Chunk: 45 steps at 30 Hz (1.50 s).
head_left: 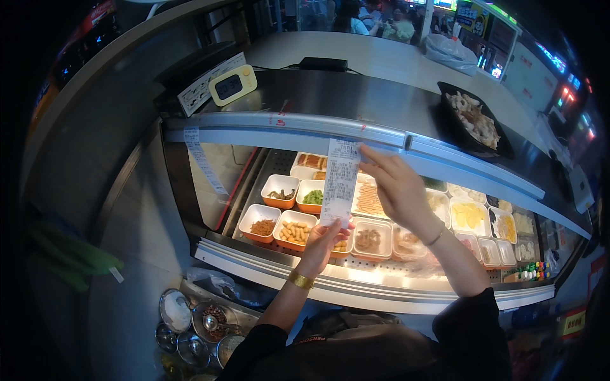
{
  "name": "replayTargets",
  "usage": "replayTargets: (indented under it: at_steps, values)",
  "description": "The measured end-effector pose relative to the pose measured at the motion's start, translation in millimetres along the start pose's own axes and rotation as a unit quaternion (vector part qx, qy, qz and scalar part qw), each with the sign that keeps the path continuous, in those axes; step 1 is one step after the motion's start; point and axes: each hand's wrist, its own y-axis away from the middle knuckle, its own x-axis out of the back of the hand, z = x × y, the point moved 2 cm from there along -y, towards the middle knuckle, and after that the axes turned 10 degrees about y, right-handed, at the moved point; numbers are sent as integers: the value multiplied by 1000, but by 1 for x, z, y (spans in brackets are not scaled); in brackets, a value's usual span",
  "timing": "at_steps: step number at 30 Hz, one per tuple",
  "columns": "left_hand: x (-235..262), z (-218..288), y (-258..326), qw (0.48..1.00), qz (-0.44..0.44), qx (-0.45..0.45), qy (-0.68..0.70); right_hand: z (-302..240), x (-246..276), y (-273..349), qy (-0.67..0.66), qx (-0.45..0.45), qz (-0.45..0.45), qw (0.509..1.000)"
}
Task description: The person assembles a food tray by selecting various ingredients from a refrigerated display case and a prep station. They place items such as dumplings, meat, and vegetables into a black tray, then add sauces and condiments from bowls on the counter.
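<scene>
A long white printed receipt (341, 178) is held upright in front of a lit glass food case. My left hand (324, 244) pinches its lower end, with a gold band on that wrist. My right hand (397, 187) is at the receipt's upper right edge, fingertips closed against it; the thumb is mostly hidden. The receipt's top overlaps the metal rail (286, 122) of the case. Behind it sit white and orange tubs, among them one of yellow-brown pieces (295, 232) and one of green vegetables (310, 195).
Another receipt (202, 159) hangs from the rail at the left. On the counter top stand a yellow digital timer (233, 86) and a black tray of pale food (475, 120). Metal bowls (174, 310) sit at lower left. People (381, 22) are in the far background.
</scene>
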Motion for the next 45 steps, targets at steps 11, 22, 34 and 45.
replayTargets:
  at_steps: [11,22,34,45]
  values:
    - [70,-34,9,977,75,-75,-184,-37,85,-3,-352,-3,37,935]
    - [117,-52,43,639,199,-276,-690,-112,145,-20,-502,248,151,814]
    - [143,-67,38,590,179,-346,-707,-158,125,-1,-436,253,256,825]
    - [150,-68,40,609,179,-330,-699,-177,130,16,-519,225,187,803]
